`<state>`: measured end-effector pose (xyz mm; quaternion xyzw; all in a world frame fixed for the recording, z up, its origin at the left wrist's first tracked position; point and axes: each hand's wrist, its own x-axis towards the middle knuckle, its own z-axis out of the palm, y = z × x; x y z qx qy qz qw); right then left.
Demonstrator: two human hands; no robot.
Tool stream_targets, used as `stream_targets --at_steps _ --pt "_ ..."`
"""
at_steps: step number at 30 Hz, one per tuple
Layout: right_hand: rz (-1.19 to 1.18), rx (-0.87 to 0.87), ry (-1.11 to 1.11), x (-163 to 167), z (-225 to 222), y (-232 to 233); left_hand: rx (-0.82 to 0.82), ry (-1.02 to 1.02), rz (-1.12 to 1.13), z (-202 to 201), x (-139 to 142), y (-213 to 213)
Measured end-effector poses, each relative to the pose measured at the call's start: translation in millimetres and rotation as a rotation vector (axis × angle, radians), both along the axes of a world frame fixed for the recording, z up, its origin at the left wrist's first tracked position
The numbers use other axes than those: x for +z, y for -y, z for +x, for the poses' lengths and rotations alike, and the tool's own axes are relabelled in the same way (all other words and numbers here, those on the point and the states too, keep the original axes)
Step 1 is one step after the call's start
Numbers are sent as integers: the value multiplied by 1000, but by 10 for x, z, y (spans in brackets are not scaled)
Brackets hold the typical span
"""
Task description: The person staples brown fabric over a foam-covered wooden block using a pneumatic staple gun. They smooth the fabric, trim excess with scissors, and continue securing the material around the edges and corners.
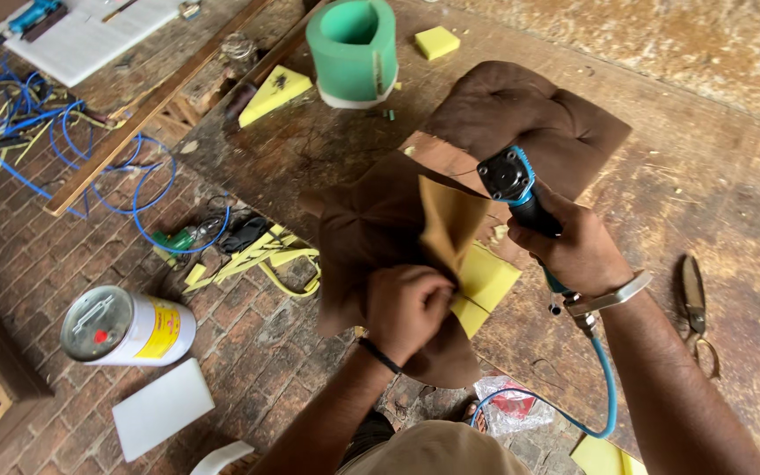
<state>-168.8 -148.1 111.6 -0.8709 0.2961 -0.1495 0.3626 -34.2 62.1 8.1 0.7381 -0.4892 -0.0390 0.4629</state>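
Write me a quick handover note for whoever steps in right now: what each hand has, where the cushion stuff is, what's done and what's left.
Left hand: pinching the brown fabric cover at its folded edge.
Right hand: gripping the blue air tool, nose at the fabric, hose trailing back.
Yellow foam lies partly wrapped under the cover on the wooden workbench.
Done: cover pulled over most of the foam.
Left: the near corner, foam exposed.
Scissors lie to the right.
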Motion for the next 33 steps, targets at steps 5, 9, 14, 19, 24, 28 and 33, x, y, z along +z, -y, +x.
stream_targets --at_steps 5,9,14,19,24,28,33 --pt "-120 104 91 227 332 -371 -800 27 164 -273 66 -31" --pt "-12 -12 -94 324 564 -623 -996 -193 228 27 62 -220" --pt "483 -137 136 278 735 -991 -403 -228 -12 1159 92 -460" --pt "816 -173 303 214 682 -1193 -134 -311 -101 2000 147 -375" --pt "637 -322 285 236 591 -1075 -367 210 -73 1626 107 -99" --pt "353 -349 276 420 526 -853 -643 231 64 818 -55 410" --pt "52 -324 123 617 587 -715 -1067 48 -126 296 -240 1322"
